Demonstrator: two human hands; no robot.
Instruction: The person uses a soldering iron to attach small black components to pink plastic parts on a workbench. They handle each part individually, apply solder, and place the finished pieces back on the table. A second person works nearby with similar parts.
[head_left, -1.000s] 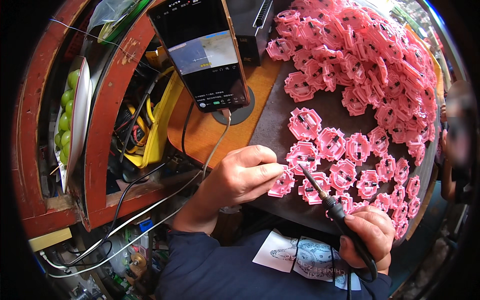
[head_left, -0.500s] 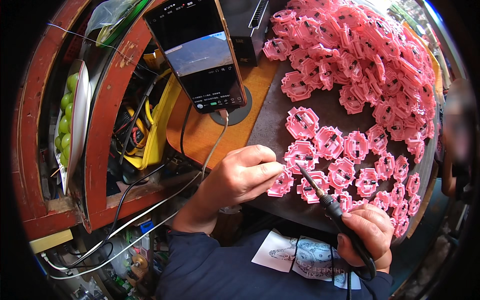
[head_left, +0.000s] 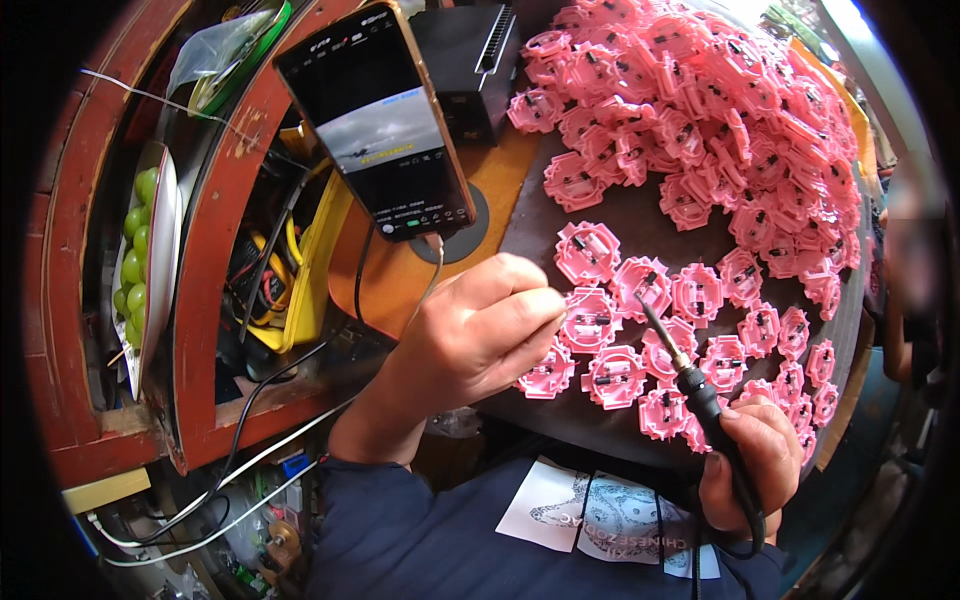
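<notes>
My left hand is pinched on what looks like a thin pale wire, beside one of the pink plastic housings spread on the dark mat. My right hand grips a black-handled soldering iron by its grip. The iron's metal tip points up and left over another pink housing; whether it touches cannot be told. Each housing shows small black parts inside. A large heap of similar pink pieces covers the back right of the mat.
A phone stands on a round base by a black box. At the left are a red wooden frame, a yellow case, green round objects and cables. Part of a person appears at the far right edge.
My left hand has moved up, with its pinch still closed. The iron's tip has shifted up and right to the neighbouring housing. The whole view has shifted slightly.
</notes>
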